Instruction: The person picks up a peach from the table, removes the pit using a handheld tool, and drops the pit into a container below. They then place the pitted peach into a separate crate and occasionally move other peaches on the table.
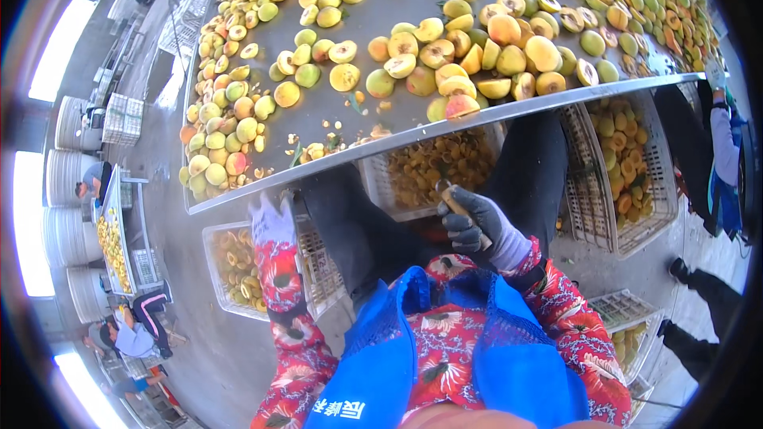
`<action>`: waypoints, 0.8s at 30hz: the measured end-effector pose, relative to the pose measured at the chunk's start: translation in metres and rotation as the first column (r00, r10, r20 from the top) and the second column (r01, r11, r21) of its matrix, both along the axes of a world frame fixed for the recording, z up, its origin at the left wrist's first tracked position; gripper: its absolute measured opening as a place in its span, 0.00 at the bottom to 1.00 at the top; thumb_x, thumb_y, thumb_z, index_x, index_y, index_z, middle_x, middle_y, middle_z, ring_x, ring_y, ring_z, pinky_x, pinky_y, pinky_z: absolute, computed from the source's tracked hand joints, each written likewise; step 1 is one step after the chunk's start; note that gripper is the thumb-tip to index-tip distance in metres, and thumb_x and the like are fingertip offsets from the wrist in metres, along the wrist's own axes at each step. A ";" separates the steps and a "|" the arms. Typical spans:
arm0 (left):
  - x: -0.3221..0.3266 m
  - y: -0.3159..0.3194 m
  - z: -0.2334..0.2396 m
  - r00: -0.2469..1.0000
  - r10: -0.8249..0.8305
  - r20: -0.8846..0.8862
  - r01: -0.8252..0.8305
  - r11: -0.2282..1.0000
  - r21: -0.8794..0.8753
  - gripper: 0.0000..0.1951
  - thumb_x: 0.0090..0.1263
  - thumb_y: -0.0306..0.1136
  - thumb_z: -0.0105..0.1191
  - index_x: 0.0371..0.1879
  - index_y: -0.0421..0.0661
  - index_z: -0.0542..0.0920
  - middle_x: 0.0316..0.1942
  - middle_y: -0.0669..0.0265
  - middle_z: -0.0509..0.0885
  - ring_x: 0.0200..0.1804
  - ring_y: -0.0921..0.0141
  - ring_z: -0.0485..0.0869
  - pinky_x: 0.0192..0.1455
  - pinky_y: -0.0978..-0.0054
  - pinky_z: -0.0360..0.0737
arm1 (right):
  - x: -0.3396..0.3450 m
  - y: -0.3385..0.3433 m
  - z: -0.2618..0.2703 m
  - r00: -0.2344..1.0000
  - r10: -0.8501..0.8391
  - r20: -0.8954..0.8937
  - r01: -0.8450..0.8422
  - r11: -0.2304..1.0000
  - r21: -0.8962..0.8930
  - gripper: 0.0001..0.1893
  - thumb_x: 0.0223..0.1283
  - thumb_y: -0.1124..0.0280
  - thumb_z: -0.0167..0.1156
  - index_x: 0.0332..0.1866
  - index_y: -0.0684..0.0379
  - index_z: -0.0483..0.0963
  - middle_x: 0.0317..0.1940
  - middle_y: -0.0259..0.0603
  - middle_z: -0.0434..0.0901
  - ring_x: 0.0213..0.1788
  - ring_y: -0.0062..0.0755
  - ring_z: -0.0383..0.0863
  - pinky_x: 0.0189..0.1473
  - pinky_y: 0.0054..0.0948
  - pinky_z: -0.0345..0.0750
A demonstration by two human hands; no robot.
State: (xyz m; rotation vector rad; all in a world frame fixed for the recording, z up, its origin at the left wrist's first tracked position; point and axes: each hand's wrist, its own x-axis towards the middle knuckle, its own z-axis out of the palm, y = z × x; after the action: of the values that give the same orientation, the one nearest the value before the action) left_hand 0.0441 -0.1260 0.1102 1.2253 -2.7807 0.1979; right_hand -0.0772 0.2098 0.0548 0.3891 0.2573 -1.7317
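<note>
My left hand (272,221), in a pale glove, is at the table's front edge, above a white plastic crate (223,262) of halved stone fruit. Its fingers look spread and slightly blurred, and nothing shows in them. My right hand (486,227), in a dark-coated glove, grips a wooden-handled tool (458,207) with a small metal loop at its end. In front of me, the metal table (387,6) carries many yellow-green peaches, whole and halved. A pile of peach halves (453,80) lies near the front edge, with loose pits and scraps to its left.
Below the table, between my knees, sits a crate of fruit halves (441,170). Another full crate (620,161) leans at my right. A co-worker's gloved hand (715,74) rests at the table's right end. Far left, people sit around a second fruit table (143,232).
</note>
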 end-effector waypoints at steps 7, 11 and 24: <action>-0.204 0.051 -0.012 0.722 -0.686 -0.097 0.691 0.704 0.165 0.19 0.70 0.39 0.51 0.54 0.40 0.73 0.52 0.48 0.77 0.50 0.52 0.80 0.53 0.62 0.78 | 0.006 -0.006 0.029 0.945 0.103 -0.309 -0.045 0.981 0.189 0.19 0.70 0.50 0.49 0.39 0.59 0.72 0.16 0.29 0.68 0.12 0.16 0.63 0.13 0.17 0.60; -0.226 0.034 -0.025 0.750 -0.629 -0.204 0.623 0.568 0.538 0.18 0.71 0.36 0.49 0.55 0.40 0.72 0.52 0.50 0.77 0.50 0.55 0.81 0.53 0.64 0.79 | 0.006 0.005 0.043 0.813 0.224 -0.537 0.001 0.923 0.386 0.21 0.70 0.49 0.48 0.37 0.59 0.71 0.16 0.31 0.70 0.11 0.17 0.64 0.13 0.18 0.61; -0.079 0.129 0.000 0.704 0.210 -0.678 0.707 -0.285 0.647 0.27 0.74 0.53 0.45 0.55 0.37 0.71 0.45 0.53 0.81 0.42 0.62 0.83 0.47 0.67 0.82 | 0.018 -0.018 0.080 -0.410 0.474 -0.780 0.475 0.841 0.261 0.10 0.65 0.73 0.53 0.45 0.68 0.67 0.27 0.53 0.74 0.28 0.52 0.80 0.27 0.42 0.73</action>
State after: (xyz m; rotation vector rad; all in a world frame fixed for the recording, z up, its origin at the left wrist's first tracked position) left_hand -0.0351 0.0034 0.1098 0.1407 -1.8881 -2.4899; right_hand -0.0592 0.1915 0.1343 -1.0889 2.2703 -1.3269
